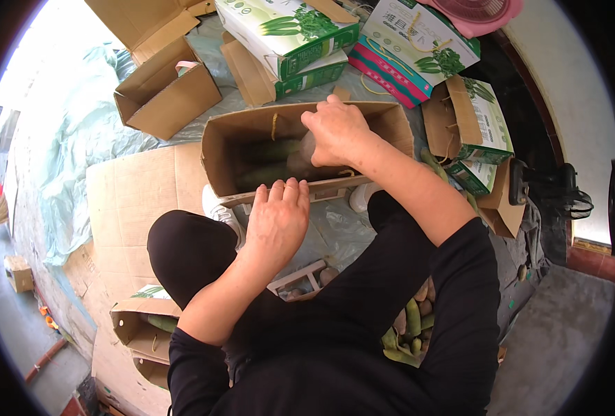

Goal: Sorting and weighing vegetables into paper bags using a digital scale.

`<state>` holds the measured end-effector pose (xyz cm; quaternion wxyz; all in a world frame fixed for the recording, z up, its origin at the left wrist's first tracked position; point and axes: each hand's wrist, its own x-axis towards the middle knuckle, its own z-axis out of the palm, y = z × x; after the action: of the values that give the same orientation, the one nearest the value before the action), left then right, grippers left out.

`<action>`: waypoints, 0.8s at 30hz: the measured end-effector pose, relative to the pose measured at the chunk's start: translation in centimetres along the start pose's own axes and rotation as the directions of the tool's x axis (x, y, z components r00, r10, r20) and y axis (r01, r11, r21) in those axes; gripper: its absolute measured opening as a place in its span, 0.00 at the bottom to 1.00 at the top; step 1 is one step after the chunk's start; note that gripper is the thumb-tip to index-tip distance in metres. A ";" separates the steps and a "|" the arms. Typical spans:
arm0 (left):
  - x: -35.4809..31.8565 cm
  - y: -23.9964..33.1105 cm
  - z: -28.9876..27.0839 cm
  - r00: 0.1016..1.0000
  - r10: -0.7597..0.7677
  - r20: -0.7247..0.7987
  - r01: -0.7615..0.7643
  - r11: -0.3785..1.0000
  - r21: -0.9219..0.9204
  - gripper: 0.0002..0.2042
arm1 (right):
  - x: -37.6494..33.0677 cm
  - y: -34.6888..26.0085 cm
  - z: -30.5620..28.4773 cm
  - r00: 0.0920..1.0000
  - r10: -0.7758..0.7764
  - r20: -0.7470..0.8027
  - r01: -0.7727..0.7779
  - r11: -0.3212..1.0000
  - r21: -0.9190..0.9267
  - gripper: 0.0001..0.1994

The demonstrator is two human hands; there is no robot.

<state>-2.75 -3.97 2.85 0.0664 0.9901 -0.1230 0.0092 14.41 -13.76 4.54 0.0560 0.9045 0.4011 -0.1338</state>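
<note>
An open brown cardboard box [219, 149] lies on the ground in front of my knees, with long green vegetables [269, 163] laid inside. My left hand [278, 218] rests on the box's near edge, fingers together and curled over the rim. Over the box's right half, my right hand [335, 132] reaches inside and presses down on a pale wrapped item [300, 161] among the vegetables. Whether it grips that item I cannot tell.
Green-and-white printed cartons [287, 31] and open brown boxes [165, 93] lie beyond. More cartons [474, 118] stand at the right. A pile of green vegetables [408, 326] sits under my right arm. A small open box [141, 322] is at lower left. Flat cardboard [137, 191] and plastic sheeting [79, 125] cover the ground.
</note>
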 end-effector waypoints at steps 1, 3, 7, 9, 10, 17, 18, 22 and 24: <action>-0.1 0.0 0.0 1.000 -0.001 -0.001 0.001 1.000 0.000 0.22 | 0.0 -0.2 -0.3 1.000 -0.001 -0.001 0.001 1.000 0.000 0.16; -0.3 -0.2 0.2 1.000 -0.008 -0.028 0.008 1.000 -0.002 0.23 | 0.0 -0.9 -0.9 0.998 -0.012 0.054 0.006 0.994 0.109 0.18; 0.0 -0.1 0.4 0.999 0.011 -0.034 -0.011 1.000 0.001 0.23 | 1.0 -1.6 0.5 0.999 -0.016 0.037 0.009 0.983 0.181 0.23; 0.1 -0.1 0.3 1.000 -0.004 -0.031 0.003 1.000 -0.019 0.23 | 1.8 -2.5 1.4 1.000 -0.021 0.014 0.017 0.967 0.253 0.25; 0.1 -0.1 0.3 1.000 0.004 -0.028 -0.005 1.000 -0.019 0.23 | 1.9 -3.0 1.3 0.998 0.004 0.061 -0.022 0.956 0.292 0.25; 0.2 -0.3 0.1 0.999 0.013 -0.046 -0.019 0.991 -0.135 0.22 | 2.0 -2.3 3.5 0.991 -0.033 0.133 -0.044 0.841 0.539 0.25; 0.4 -0.2 0.1 0.997 0.008 -0.073 -0.016 0.992 -0.122 0.22 | 1.7 -1.5 3.8 0.997 -0.038 0.074 -0.010 0.833 0.552 0.24; 0.6 -0.3 -0.2 0.997 -0.038 -0.060 0.028 0.986 -0.163 0.22 | -1.9 2.2 1.8 0.994 -0.035 -0.103 0.098 0.700 0.707 0.19; 0.8 -0.3 -0.2 0.997 -0.067 -0.037 0.058 0.980 -0.193 0.21 | -4.9 4.6 0.7 0.990 0.010 -0.138 0.106 0.587 0.803 0.16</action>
<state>-1.93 -3.81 3.03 0.1642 0.9821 -0.0907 0.0166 14.58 -20.50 5.27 -0.3898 0.8267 0.3237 -0.2447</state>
